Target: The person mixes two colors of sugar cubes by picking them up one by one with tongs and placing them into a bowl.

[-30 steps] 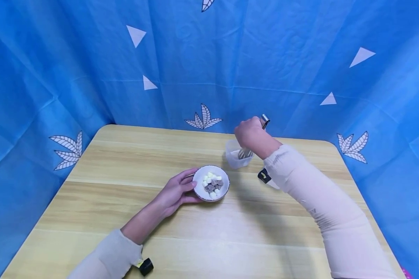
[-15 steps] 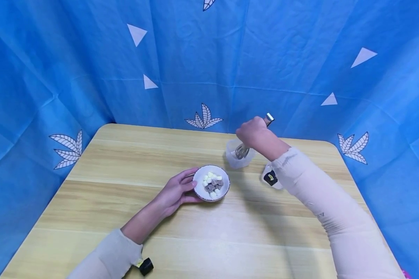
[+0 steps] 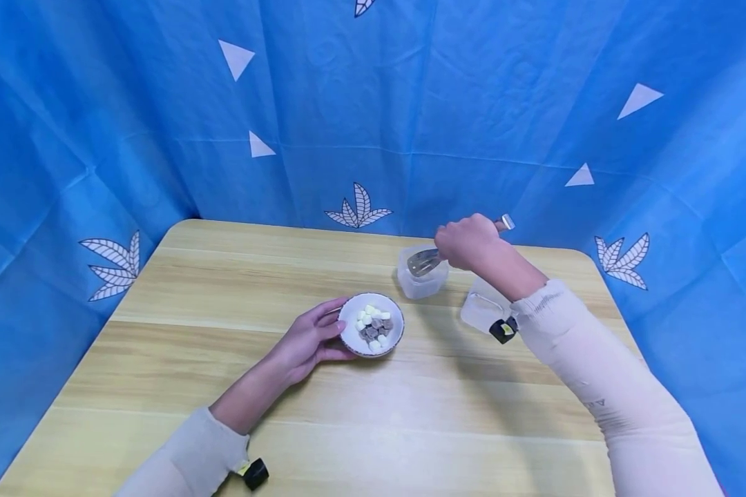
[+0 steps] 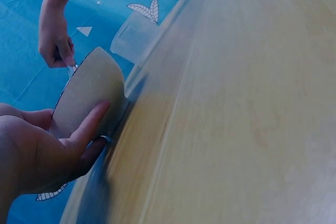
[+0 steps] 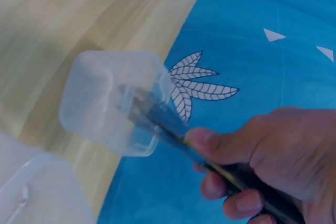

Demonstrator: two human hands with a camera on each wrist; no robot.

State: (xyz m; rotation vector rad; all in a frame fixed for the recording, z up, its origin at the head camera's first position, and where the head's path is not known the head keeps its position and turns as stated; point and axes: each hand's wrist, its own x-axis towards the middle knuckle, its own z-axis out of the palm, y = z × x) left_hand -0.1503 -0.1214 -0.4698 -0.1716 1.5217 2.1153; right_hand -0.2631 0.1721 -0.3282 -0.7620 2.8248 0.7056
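Note:
My left hand [image 3: 307, 343] grips the side of a small white bowl [image 3: 393, 341], thumb at the rim and fingers along its outer wall. The bowl holds several white cubes and grey-brown round pieces. In the left wrist view the bowl's pale outside [image 4: 89, 90] faces me, and its contents are hidden. My right hand [image 3: 472, 241] grips metal tongs [image 3: 424, 262] with slotted ends. Those ends are over the mouth of a clear plastic tub [image 3: 424, 288] at the table's back. The right wrist view shows the tongs blurred; I cannot tell whether they pinch anything.
Right of the tub, a clear plastic lid [image 3: 479, 310] lies on the wooden table [image 3: 224, 283], partly under my right forearm. A blue patterned curtain [image 3: 323, 83] hangs close behind the table's back edge.
My right hand has moved right, tilting the tongs from steep to flatter as their slotted ends rose from inside the tub. More of the lid shows. The left hand and bowl stay put.

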